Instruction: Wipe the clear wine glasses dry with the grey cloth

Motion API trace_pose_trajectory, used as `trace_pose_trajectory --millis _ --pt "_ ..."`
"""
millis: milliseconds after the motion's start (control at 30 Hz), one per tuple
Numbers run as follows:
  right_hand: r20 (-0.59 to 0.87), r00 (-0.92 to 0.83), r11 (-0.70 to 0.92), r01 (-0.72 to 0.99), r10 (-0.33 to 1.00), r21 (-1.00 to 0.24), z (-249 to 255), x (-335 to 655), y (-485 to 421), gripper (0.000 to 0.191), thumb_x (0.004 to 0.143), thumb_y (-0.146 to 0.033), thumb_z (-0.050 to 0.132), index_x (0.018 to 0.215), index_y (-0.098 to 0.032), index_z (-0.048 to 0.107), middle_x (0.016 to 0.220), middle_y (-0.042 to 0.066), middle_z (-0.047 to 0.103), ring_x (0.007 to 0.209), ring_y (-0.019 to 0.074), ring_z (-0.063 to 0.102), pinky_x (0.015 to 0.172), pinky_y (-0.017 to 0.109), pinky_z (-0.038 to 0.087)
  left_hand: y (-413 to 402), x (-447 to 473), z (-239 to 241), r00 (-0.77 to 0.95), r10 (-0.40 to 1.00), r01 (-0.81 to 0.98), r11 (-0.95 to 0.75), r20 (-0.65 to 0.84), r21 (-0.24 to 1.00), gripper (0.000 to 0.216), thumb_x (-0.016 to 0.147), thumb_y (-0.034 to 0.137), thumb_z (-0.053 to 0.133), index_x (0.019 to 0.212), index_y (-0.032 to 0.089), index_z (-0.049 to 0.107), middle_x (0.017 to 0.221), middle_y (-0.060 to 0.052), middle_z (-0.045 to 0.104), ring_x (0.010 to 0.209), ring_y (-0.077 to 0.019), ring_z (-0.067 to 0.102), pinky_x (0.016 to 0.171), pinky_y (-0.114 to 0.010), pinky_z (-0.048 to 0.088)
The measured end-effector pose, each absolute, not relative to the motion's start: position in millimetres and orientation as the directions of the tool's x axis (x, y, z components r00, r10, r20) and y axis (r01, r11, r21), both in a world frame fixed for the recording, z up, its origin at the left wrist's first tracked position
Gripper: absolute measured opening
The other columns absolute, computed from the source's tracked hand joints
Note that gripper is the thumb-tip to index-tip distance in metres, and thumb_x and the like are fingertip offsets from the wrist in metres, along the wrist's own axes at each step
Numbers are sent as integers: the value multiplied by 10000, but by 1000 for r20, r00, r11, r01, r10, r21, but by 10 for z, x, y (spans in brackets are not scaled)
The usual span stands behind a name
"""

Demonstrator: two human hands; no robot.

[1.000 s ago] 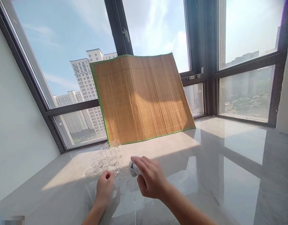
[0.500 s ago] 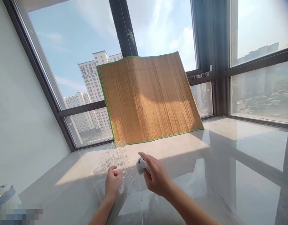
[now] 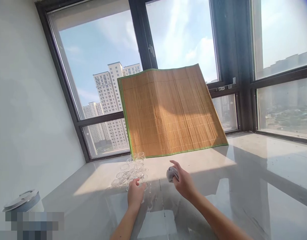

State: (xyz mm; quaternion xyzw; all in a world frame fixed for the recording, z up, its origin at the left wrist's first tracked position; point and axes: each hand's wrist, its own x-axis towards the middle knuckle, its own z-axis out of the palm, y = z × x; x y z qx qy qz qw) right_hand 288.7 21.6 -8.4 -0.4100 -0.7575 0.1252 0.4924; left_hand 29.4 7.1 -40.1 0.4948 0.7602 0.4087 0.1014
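My left hand (image 3: 135, 196) is at the near side of a group of clear drinking glasses (image 3: 138, 167). Its fingers curl round a glass (image 3: 145, 186) at the front, mostly hidden by the hand. My right hand (image 3: 184, 181) is closed on a crumpled grey cloth (image 3: 172, 174), with the index finger pointing up and out. The cloth is apart from the glasses, to their right, above the glossy light-grey surface (image 3: 208, 206).
A bamboo mat (image 3: 173, 113) with green edging leans against the dark window frame (image 3: 143, 36) behind the glasses. At the lower left stands a lidded container (image 3: 24, 201), partly blurred out. A pale wall (image 3: 30, 100) rises on the left.
The view has swung to the left, so the scene sits further right and more of the lidded container shows. My right hand with the cloth is slightly further from the glasses.
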Motion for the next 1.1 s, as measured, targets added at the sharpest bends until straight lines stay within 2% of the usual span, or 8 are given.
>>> trace_pose_trajectory --millis 133,233,467,667,733,833,1000,1100 --pt "608 -120 566 541 785 -623 -163 2928 323 655 742 -73 421 1371 -247 370 1033 45 693 760 159 633 697 265 469 59 310 -394 -430 865 749 182 258 637 197 782 355 561 882 199 629 936 -55 635 793 -191 600 674 -269 385" --pt "600 -142 572 530 787 -626 -182 2912 321 659 741 -81 418 1377 -245 371 1019 46 700 755 155 634 702 262 468 66 302 -388 -416 863 778 175 287 603 110 795 266 525 810 198 609 865 -45 618 762 -181 576 650 -262 357" --pt "612 -152 593 507 776 -626 -237 2820 279 635 739 -99 417 1358 -235 394 975 46 705 736 164 641 709 292 492 97 243 -403 -474 831 697 152 291 701 342 807 329 555 1078 125 597 927 -69 608 825 -207 599 737 -282 420" --pt "622 -149 593 530 769 -606 -220 2630 359 646 711 -87 414 1336 -249 410 937 33 706 769 179 656 717 301 492 131 209 -429 -442 807 721 60 392 690 152 798 285 527 816 167 620 835 -58 589 798 -219 586 738 -303 424" --pt "624 -158 600 526 765 -603 -167 2505 383 639 717 -84 415 1336 -241 405 926 28 704 750 172 650 709 294 485 118 215 -420 -427 807 725 35 409 688 184 822 292 500 720 179 602 811 -58 581 774 -215 583 719 -301 418" --pt "619 -99 578 497 779 -647 -123 2309 414 610 746 -105 423 1342 -234 388 918 26 696 717 169 642 662 282 478 61 254 -377 -376 819 721 -34 433 692 239 865 317 476 727 183 618 862 -65 600 786 -206 595 723 -294 425" --pt "633 -85 612 385 769 -691 -198 2179 443 588 745 -106 450 1319 -225 407 914 13 681 777 168 638 746 313 492 -58 410 -261 -148 774 800 -273 616 534 292 938 322 424 793 213 652 876 -66 648 898 -221 585 788 -300 433" --pt "624 -82 619 279 777 -734 -230 2188 423 582 726 -114 476 1294 -231 424 888 -5 666 768 162 625 746 310 493 -91 503 -211 -68 759 820 -327 648 470 327 957 316 393 806 214 665 832 -75 662 877 -226 593 796 -310 435"
